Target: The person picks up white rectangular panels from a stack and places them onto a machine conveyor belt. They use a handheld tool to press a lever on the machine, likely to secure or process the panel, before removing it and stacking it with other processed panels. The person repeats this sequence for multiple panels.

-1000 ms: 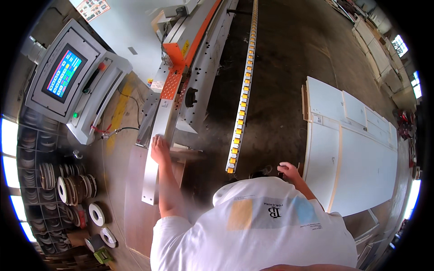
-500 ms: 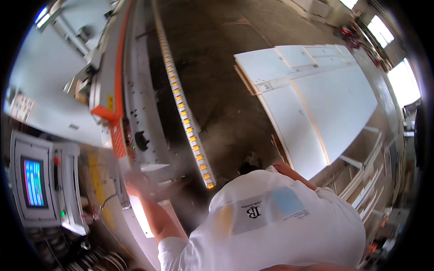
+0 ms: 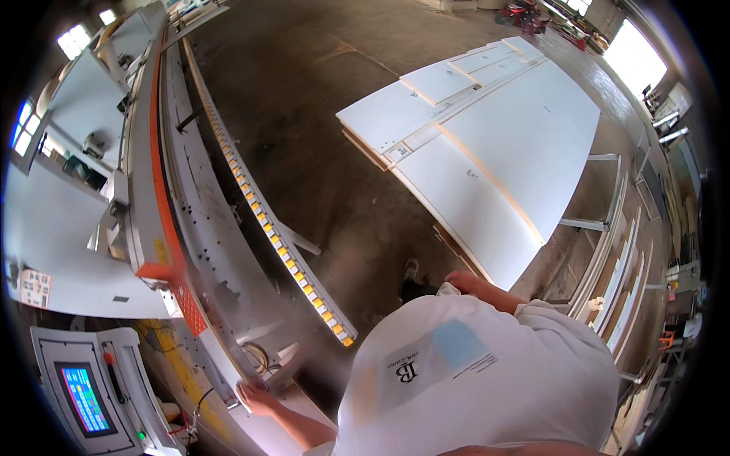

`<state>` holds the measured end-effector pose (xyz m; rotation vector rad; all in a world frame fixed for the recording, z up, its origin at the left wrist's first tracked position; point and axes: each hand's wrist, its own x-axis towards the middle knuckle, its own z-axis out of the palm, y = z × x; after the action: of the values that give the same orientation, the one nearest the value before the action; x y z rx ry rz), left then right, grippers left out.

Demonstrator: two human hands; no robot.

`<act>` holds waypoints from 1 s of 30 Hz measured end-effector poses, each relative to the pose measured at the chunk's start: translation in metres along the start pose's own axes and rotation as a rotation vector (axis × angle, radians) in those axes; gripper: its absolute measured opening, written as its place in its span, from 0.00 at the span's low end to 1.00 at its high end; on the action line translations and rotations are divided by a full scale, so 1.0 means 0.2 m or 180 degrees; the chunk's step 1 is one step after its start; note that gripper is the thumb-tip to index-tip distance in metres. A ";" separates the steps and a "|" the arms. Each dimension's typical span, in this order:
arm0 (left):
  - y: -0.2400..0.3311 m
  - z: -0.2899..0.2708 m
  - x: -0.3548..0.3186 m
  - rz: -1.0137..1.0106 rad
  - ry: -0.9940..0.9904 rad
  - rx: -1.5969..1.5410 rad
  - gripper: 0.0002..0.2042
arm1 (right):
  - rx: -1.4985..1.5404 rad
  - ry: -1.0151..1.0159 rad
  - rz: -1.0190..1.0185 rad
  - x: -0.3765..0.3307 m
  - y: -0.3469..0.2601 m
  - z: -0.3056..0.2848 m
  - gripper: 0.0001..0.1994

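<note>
Beside a long machine (image 3: 137, 220): left hand (image 3: 257, 397) on the metal bar (image 3: 218, 359), right hand (image 3: 461, 283) by the white panels (image 3: 525, 152)

My hands are well apart. My left arm reaches out from the lower edge, and the fingers lie over the near end of the metal bar; I cannot tell whether they grip it or only rest on it. The bar runs away from me along the machine, up to an orange perforated plate (image 3: 188, 305).

My right hand is just in front of my white shirt (image 3: 487, 380), fingers curled, close to the near corner of the white panels. I cannot tell if it touches them or has anything inside it. The panels lie flat on my right, spread in a broad stack, with tan strips running between some of them.

Between the machine and the panels, a rail of yellow rollers (image 3: 268, 228) slants away over the dark floor (image 3: 327, 152). One shoe (image 3: 411, 267) shows near my right hand. At my lower left stands a grey control console (image 3: 49, 403) with a lit screen (image 3: 85, 399) and a red knob (image 3: 107, 358), and a yellow stripe (image 3: 182, 372) marks the floor between it and the machine.
</note>
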<state>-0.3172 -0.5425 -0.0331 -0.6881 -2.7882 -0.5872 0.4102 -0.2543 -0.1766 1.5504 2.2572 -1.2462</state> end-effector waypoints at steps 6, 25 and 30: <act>0.16 0.01 0.16 -0.0208 -0.0232 0.0400 0.16 | 0.4246 -0.0100 0.1326 -0.13 -0.20 -0.09 0.13; 2.44 0.84 -0.31 0.0865 -0.3151 -0.3134 0.08 | 0.0000 0.0589 0.0506 0.16 0.32 -0.44 0.14; 2.97 1.10 -0.49 0.0541 -0.4273 -0.2638 0.06 | 0.1205 0.1115 0.1706 -0.03 0.21 -0.65 0.21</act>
<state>0.0323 -0.0058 -0.0644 -2.0898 -3.3571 -1.8145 0.4906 -0.1631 -0.1124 2.4656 1.6187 -1.3600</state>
